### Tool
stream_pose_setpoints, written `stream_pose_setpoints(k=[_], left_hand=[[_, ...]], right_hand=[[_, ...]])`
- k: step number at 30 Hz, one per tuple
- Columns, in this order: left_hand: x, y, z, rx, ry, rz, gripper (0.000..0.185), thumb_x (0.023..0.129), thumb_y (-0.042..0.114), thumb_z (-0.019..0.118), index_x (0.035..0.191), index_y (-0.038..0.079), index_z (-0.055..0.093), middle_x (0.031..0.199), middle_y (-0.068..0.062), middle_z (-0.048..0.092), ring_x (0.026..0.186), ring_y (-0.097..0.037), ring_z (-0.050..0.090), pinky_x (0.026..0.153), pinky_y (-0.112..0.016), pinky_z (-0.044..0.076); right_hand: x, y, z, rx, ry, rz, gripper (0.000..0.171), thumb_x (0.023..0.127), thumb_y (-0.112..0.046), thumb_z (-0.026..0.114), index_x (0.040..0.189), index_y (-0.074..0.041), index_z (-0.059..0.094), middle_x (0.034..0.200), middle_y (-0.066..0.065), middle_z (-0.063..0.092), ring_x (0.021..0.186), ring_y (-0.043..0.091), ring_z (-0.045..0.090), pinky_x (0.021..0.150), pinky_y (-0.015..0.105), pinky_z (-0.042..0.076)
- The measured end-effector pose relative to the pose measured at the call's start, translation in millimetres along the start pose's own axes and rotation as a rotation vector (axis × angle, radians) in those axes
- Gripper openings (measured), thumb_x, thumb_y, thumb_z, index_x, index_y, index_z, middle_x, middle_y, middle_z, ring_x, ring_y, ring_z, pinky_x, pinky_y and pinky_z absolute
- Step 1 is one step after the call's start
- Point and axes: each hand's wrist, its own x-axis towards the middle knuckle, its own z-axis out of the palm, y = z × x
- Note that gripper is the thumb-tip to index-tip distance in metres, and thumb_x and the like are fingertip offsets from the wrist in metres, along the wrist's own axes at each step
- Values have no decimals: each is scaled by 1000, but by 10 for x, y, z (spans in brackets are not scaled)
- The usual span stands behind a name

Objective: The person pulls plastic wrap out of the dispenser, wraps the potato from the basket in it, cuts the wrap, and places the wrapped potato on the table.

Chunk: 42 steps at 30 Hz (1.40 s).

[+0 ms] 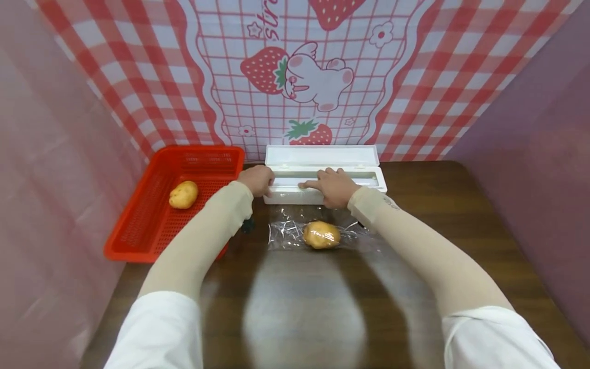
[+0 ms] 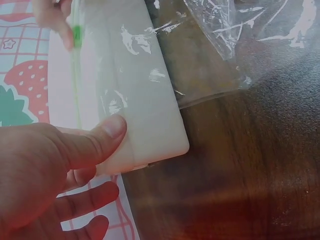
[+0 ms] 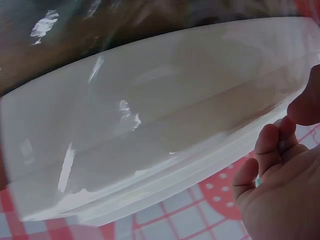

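A white cling film box [image 1: 295,196] stands at the back of the table with its lid [image 1: 322,155] raised. My left hand [image 1: 256,179] grips its left end, thumb [image 2: 114,128] on the front face. A green cutter slider [image 2: 77,36] sits on the box's cutter rail. My right hand [image 1: 336,188] rests over the box, one straight finger [image 2: 64,34] against the slider, the other fingers loosely bent. Clear cling film [image 2: 200,75] runs down the box front onto the table. In front of the box lies a potato [image 1: 321,234] with film around it.
At the left stands a red plastic basket [image 1: 121,254] with another potato [image 1: 183,195] inside. A small dark thing [image 1: 248,225] shows beside my left sleeve. Behind the box is a strawberry-print cloth [image 1: 295,77]. The wooden table [image 1: 465,215] extends to the right.
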Motion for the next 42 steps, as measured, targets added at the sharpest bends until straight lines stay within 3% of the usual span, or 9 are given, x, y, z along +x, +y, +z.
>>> stream_pose_setpoints(k=[17, 27, 31, 42], left_hand=[[-12, 0, 18, -4, -12, -15, 30, 83, 22, 85, 72, 12, 58, 74, -6, 54, 76, -22, 52, 61, -34, 41], [22, 5, -11, -9, -6, -20, 31, 83, 20, 84, 71, 13, 57, 76, -6, 55, 76, -23, 52, 61, -35, 41], [27, -3, -90, -15, 2, -23, 30, 83, 20, 84, 71, 12, 57, 75, -7, 55, 75, -24, 53, 61, -36, 41], [-22, 56, -45, -20, -24, -32, 31, 85, 19, 83, 71, 11, 56, 72, -5, 50, 72, -22, 50, 60, -35, 39]], right_hand=[[-363, 303, -52, 39, -29, -6, 79, 78, -1, 66, 148, -34, 51, 114, 14, 59, 105, 35, 55, 91, 57, 44], [-600, 619, 5, 41, -7, 3, 76, 75, -1, 64, 144, -30, 55, 103, 12, 57, 97, 33, 53, 82, 54, 47], [-647, 721, -57, 22, 32, -18, 74, 73, -1, 63, 142, -28, 58, 100, 12, 58, 93, 34, 55, 78, 54, 48], [-865, 807, 23, 12, 77, -41, 66, 78, -6, 68, 139, -28, 60, 104, 12, 62, 96, 34, 56, 78, 54, 47]])
